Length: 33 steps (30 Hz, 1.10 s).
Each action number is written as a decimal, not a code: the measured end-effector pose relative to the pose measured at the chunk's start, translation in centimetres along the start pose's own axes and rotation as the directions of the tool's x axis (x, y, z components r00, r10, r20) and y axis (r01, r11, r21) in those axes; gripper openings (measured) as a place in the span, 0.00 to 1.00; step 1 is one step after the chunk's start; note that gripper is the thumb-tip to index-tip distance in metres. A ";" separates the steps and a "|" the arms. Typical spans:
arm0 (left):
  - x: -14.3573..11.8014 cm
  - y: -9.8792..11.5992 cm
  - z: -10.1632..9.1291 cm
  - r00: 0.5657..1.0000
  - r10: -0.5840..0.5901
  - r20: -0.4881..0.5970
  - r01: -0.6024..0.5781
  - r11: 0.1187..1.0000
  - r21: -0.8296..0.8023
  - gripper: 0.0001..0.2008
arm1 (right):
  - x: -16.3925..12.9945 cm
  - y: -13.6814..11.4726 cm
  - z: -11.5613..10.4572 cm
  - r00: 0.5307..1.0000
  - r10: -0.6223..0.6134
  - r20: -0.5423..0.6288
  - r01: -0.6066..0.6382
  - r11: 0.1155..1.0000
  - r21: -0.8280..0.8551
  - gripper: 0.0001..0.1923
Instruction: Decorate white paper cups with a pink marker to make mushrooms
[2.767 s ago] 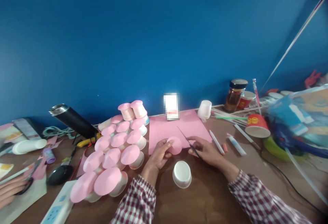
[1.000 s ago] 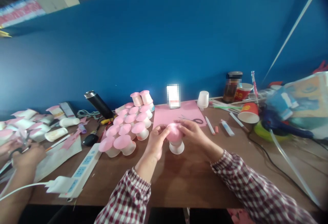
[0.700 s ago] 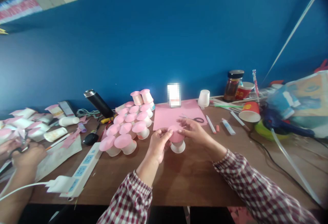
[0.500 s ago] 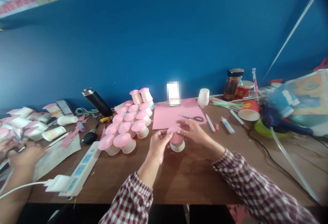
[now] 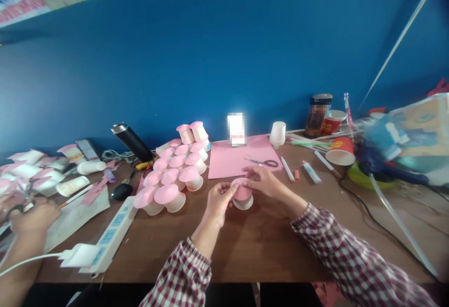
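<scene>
At the centre of the frame, slightly below the middle, two hands meet over a small white paper cup (image 5: 242, 202) standing upside down on a brown tabletop (image 5: 266, 246). A pink paper cap (image 5: 240, 189) sits on top of the cup. The left hand (image 5: 218, 201) touches the cap's left edge with its fingers pinched on it; the right hand (image 5: 262, 181) grasps the cap's right and upper edge with its fingertips. Both arms wear red-and-white checked sleeves.

Just behind the hands lies a pink paper sheet (image 5: 231, 162), with a pair of scissors (image 5: 262, 162) resting on its right part. To the left of centre stands a cluster of finished pink-capped cups (image 5: 175, 176). A white power strip (image 5: 108, 232) lies at lower left. A red paper cup (image 5: 339, 151) lies tipped on its side at right, near a dark jar (image 5: 317, 116) by the blue wall. At the far left edge, another person's hand (image 5: 31, 213) works with something too blurred to make out.
</scene>
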<state>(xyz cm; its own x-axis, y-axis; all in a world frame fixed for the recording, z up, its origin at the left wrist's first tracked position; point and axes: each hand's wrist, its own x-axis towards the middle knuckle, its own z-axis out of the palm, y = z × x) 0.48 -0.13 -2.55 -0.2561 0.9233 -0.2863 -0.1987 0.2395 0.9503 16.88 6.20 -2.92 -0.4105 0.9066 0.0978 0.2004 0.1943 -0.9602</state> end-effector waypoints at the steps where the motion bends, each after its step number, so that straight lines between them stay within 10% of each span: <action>1: 0.0 -0.1 0.0 1.000 0.000 -0.002 0.000 1.000 -0.002 0.22 | 0.0 0.0 0.0 1.000 0.008 0.000 -0.008 1.000 -0.002 0.24; 33: 0.1 -1.3 -0.5 0.996 -0.041 0.080 0.044 0.998 -0.043 0.23 | -0.6 0.5 0.0 0.966 0.024 0.258 -0.045 0.996 0.077 0.35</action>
<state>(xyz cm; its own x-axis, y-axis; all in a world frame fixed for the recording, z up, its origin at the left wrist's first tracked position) 0.22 -0.48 -3.84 -0.1709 0.9339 -0.3141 -0.2502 0.2672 0.9306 17.24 5.79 -3.48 -0.6210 0.7838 0.0044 0.1496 0.1240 -0.9809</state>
